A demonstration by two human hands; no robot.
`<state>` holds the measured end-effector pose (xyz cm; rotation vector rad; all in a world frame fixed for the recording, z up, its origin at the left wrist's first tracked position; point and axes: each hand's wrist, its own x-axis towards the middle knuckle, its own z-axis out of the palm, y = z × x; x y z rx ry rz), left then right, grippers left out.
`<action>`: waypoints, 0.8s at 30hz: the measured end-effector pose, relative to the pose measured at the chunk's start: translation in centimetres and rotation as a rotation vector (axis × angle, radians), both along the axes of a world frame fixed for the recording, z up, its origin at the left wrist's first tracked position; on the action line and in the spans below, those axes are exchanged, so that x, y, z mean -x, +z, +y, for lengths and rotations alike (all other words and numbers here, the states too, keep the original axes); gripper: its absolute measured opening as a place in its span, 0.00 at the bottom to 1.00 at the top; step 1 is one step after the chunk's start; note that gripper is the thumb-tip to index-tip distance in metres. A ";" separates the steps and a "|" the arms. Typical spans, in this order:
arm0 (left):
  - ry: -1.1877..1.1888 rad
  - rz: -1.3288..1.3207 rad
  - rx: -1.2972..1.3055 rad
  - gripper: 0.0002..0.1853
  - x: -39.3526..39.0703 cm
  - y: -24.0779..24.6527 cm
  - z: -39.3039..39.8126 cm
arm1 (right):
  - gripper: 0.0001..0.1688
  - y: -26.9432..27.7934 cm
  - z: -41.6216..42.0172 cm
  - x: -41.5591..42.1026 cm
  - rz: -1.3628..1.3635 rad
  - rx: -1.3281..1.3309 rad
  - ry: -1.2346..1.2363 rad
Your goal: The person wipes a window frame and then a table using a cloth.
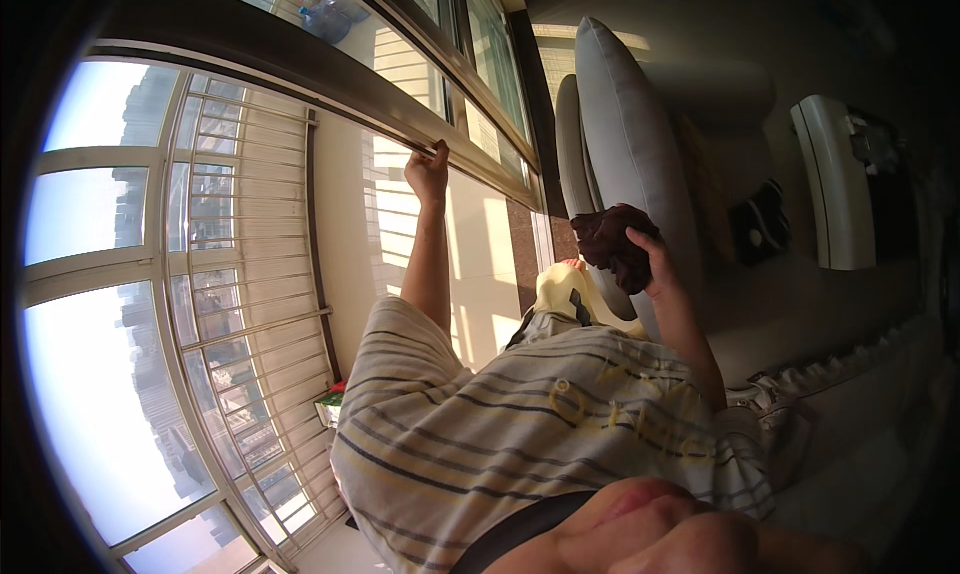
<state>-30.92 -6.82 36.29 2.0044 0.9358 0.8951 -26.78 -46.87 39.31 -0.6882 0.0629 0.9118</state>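
Note:
My left hand (427, 170) grips the edge of a sliding door's metal frame (360, 112), with the thumb along its near face. In my right hand (654, 262) is a crumpled dark maroon cloth (616, 245), bunched in front of the fingers, which it partly hides. The cloth hangs beside a grey sofa cushion (622, 123), to the right of the door frame. Glass panes (409, 71) of the sliding door stretch towards the upper left, and the floor track lies near my feet.
On the left, a metal railing (247, 217) runs before the balcony windows (90, 214). Blue water jugs (326, 22) stand behind the glass at the top. A grey sofa (712, 93) and a white-edged table (832, 184) are at the right. A dark patterned item (759, 221) lies between them.

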 end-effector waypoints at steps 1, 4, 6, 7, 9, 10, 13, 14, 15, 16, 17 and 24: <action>0.017 0.000 -0.026 0.15 0.8 0.0 -0.2 | 0.25 0.0 -1.0 0.1 0.000 -0.016 0.030; 0.107 0.016 -0.030 0.16 3.0 -0.1 -1.5 | 0.26 -0.4 -5.1 0.5 -0.017 -0.032 0.150; 0.200 0.086 -0.032 0.18 4.0 -0.1 -3.5 | 0.25 -0.8 -8.8 0.4 -0.049 -0.013 0.186; 0.194 -0.008 -0.027 0.18 5.3 0.2 -4.9 | 0.25 -0.5 -10.1 0.8 -0.059 -0.011 0.209; 0.269 0.056 -0.062 0.18 8.8 -1.7 -3.3 | 0.24 0.3 -12.9 1.3 -0.062 -0.065 0.223; 0.214 -0.005 -0.022 0.19 9.4 -1.6 -4.7 | 0.24 0.3 -14.5 1.1 -0.062 -0.066 0.212; 0.246 0.116 -0.023 0.21 14.0 -3.3 -3.9 | 0.25 0.7 -17.6 1.3 -0.014 -0.092 0.207; 0.253 0.129 -0.001 0.21 15.2 -3.7 -4.5 | 0.26 0.7 -18.3 1.3 0.009 -0.097 0.204; 0.256 0.142 0.023 0.21 16.5 -3.8 -5.5 | 0.26 0.7 -18.9 1.4 0.033 -0.100 0.198; 0.262 0.155 0.044 0.22 17.8 -3.6 -6.2 | 0.26 0.4 -19.2 1.5 0.040 -0.121 0.191; 0.257 0.140 0.057 0.21 19.0 -3.3 -6.7 | 0.26 0.3 -19.5 1.4 0.034 -0.120 0.186; 0.285 0.102 0.254 0.17 26.2 -1.4 -15.8 | 0.27 -0.2 -19.5 2.5 0.051 -0.050 0.203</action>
